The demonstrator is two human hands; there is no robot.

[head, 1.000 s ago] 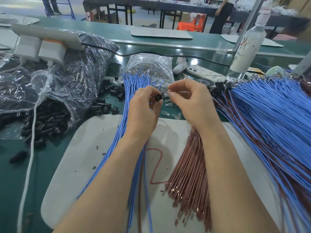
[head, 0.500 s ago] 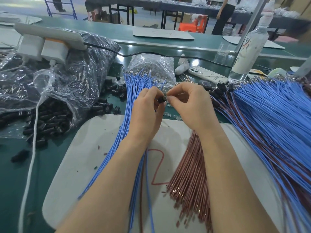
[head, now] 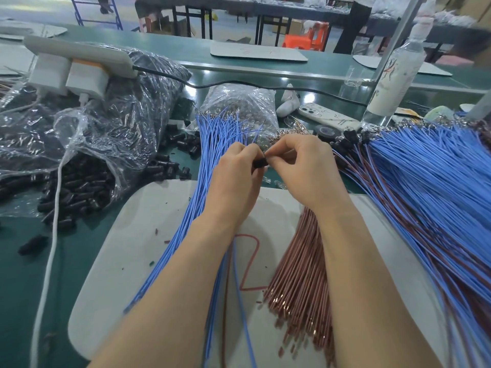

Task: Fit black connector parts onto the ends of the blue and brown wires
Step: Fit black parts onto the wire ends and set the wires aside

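Finished heap point(head: 425, 208), right: blue and brown wires already capped in black, too many to count. Two bundles lie unfitted on the white board point(head: 132, 248): blue wires point(head: 210, 160) and brown wires point(head: 297, 274), dozens each. One bag point(head: 87, 134), left, spills black connectors point(head: 77, 187). Judged under way, with much left. Left hand point(head: 233, 181) pinches one black connector point(head: 259, 163) above the board. Right hand point(head: 305, 168) pinches a wire end point(head: 266, 156) at its mouth.

On the near board point(head: 138, 235) lie a left wire bundle point(head: 204, 166), reaching past its far edge, and a right wire bundle point(head: 297, 282). A spilled bag of connector parts point(head: 79, 187) sits left of the board, a wide wire pile point(head: 430, 197) right of it, with a smaller bag point(head: 239, 104), phone point(head: 328, 117) and bottle point(head: 396, 73) beyond.
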